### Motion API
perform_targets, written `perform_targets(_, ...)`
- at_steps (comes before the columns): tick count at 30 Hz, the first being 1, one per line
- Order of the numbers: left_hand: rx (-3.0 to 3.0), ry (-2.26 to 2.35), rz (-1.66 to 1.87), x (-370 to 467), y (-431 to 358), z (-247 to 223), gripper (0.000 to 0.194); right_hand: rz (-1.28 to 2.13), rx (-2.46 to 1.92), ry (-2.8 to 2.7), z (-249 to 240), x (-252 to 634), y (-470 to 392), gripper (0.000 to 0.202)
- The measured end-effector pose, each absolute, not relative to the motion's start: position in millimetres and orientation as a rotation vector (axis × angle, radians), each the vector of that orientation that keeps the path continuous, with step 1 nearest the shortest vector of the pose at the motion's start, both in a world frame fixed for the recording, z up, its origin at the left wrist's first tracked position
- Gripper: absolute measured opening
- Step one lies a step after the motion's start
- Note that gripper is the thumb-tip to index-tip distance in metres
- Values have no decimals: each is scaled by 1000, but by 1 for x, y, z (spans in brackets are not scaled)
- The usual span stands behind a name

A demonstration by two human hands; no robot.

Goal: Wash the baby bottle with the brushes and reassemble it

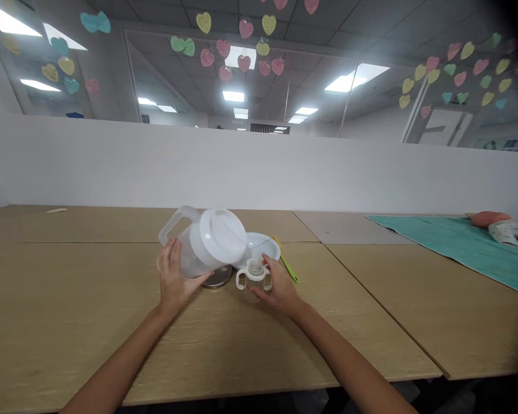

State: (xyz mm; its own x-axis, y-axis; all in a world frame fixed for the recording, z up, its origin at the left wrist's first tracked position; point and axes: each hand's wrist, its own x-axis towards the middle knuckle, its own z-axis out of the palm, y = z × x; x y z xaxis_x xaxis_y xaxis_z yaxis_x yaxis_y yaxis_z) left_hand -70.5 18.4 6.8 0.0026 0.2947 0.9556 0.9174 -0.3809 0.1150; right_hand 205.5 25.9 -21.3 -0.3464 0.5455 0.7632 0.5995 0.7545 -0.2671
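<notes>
A translucent pitcher (192,253) with a white lid is tilted to the right, its handle at the upper left. My left hand (175,279) is wrapped round its lower body. Just right of its spout is a small clear bottle (254,283) with a white two-handled collar and an open top. My right hand (280,286) grips this bottle from the right side. Whether liquid runs between the two cannot be made out. Behind them lies a white plate (265,246), and a round metal dish (218,278) sits partly hidden under the pitcher.
A green-handled brush (289,267) lies right of the plate on the wooden table (224,351). A teal cloth (449,241) covers the far right, with a red item (490,218) on it. Behind the table stands a white wall (250,172) below glass.
</notes>
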Motion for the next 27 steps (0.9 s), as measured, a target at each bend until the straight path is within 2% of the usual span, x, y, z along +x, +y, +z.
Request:
perform_targets(9, -1393, -1652, -1811, -79, 19, 18, 120, -32, -856, -2034, -21, 205, 26, 75)
perform_targets(27, -1272, -1739, -1871, -101, 33, 5, 123, -63, -845, -2032, -19, 205, 25, 72)
